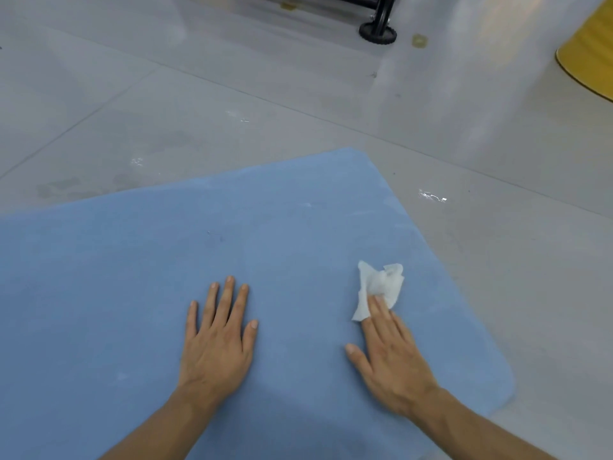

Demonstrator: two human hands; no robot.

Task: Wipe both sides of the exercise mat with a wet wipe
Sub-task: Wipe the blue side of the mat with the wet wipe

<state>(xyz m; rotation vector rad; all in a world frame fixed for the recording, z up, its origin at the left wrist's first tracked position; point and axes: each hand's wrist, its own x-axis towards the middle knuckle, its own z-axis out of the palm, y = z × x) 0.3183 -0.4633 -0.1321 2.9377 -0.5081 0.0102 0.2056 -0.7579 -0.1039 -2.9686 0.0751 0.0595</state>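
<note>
A light blue exercise mat (265, 227) lies flat on the grey floor and fills the lower left of the view. My left hand (217, 336) rests palm down on the mat with its fingers straight and spread. To its right, my right hand (391, 356) lies flat too, and its straight fingertips press the near part of a crumpled white wet wipe (379, 287) onto the mat. The rest of the wipe sticks out beyond the fingers.
Grey floor surrounds the mat, with small white scraps (431, 195) just off its right edge. A black wheeled stand (378, 33) is at the top, and a yellow round object (590, 51) sits at the top right corner.
</note>
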